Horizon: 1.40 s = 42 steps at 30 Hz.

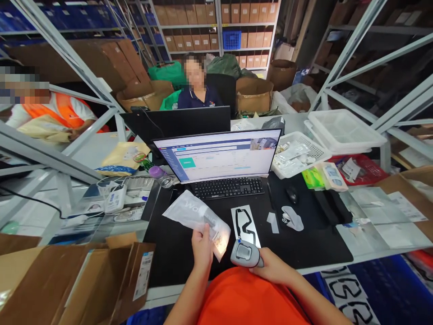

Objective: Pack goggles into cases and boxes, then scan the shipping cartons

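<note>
on my feed, the left hand has its fingers pinched on a translucent white plastic bag, the right hand fingers closed around a grey plastic barcode scanner.

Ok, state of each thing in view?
Monitor, on, showing a web form
Left hand, gripping the translucent plastic bag
Translucent plastic bag, held up, creased
Right hand, gripping the handheld barcode scanner
Cardboard box, flaps open

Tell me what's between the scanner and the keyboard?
In the head view, a white strip with black loop shapes lies on the black desk mat, between the handheld barcode scanner and the black keyboard.
</note>
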Available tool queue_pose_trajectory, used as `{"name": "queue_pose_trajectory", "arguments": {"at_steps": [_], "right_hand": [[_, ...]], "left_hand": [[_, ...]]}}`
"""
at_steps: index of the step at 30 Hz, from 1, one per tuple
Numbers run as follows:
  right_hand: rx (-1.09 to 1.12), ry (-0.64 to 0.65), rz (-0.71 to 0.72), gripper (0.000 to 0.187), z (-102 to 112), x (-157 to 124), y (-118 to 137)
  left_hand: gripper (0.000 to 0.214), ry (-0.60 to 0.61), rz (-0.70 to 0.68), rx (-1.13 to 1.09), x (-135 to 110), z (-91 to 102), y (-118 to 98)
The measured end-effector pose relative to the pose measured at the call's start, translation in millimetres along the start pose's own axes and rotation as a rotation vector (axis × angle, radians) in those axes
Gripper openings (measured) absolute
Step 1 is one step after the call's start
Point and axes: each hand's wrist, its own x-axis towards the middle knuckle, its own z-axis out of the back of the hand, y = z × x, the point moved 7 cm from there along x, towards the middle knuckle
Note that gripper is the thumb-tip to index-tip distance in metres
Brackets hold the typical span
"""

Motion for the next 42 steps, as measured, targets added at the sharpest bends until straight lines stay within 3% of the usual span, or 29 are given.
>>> {"name": "queue_pose_trajectory", "arguments": {"at_steps": [6, 9, 11, 13, 16, 19, 21, 24, 29, 33, 35, 38, 40, 42], "right_hand": [[0.070, -0.010, 0.000, 0.044, 6.2, -2.5, -9.3], [0.141, -0.085, -0.046, 0.053, 11.6, -5.5, -35.4], [0.176, -0.220, -0.147, 0.065, 26.7, -12.8, -66.3], [0.157, -0.439, -0.273, 0.073, 57.6, -29.5, -104.3], [0.014, -0.782, -0.499, 0.076, 125.3, -72.1, -165.7], [-0.117, -0.923, -0.710, 0.065, 187.3, -111.0, -223.5], [-0.069, -0.996, -0.766, 0.060, 213.0, -127.3, -255.0], [-0.029, -1.155, -0.705, 0.061, 227.3, -137.7, -278.1], [-0.267, -1.246, -0.601, 0.058, 220.2, -139.8, -272.0], [-0.578, -1.362, -0.486, 0.067, 220.0, -135.2, -238.8], [-0.753, -1.390, -0.355, 0.075, 219.9, -115.4, -210.5], [-0.941, -1.284, -0.149, 0.072, 224.0, -61.3, -173.2], [-0.979, -1.225, -0.078, 0.067, 236.1, -26.4, -164.0], [-0.974, -1.214, -0.089, 0.066, 255.4, -1.7, -171.8]], "left_hand": [[0.044, 0.024, 0.030, -0.007, -0.1, -2.6, 1.1], [0.046, 0.025, 0.062, -0.020, 2.2, 0.6, 0.6], [0.050, 0.031, 0.085, -0.035, 5.6, 5.6, -0.5], [0.055, 0.047, 0.112, -0.047, 11.5, 15.5, 0.4], [0.062, 0.117, 0.222, -0.064, 24.3, 40.1, 16.0], [0.063, 0.181, 0.327, 0.033, 40.3, 77.5, 44.9], [0.057, 0.135, 0.297, 0.280, 53.5, 109.7, 60.2], [0.044, -0.024, 0.265, 0.501, 67.0, 153.3, 73.1], [0.033, -0.202, 0.222, 0.840, 65.0, 198.5, 71.2], [0.032, -0.198, 0.205, 1.084, 51.9, 213.4, 72.9], [0.033, -0.168, 0.212, 1.168, 46.5, 214.6, 77.8], [0.031, -0.132, 0.211, 1.266, 43.3, 211.3, 83.1], [0.031, -0.121, 0.216, 1.319, 43.3, 208.9, 84.3], [0.031, -0.120, 0.221, 1.353, 43.5, 207.4, 84.2]]}}
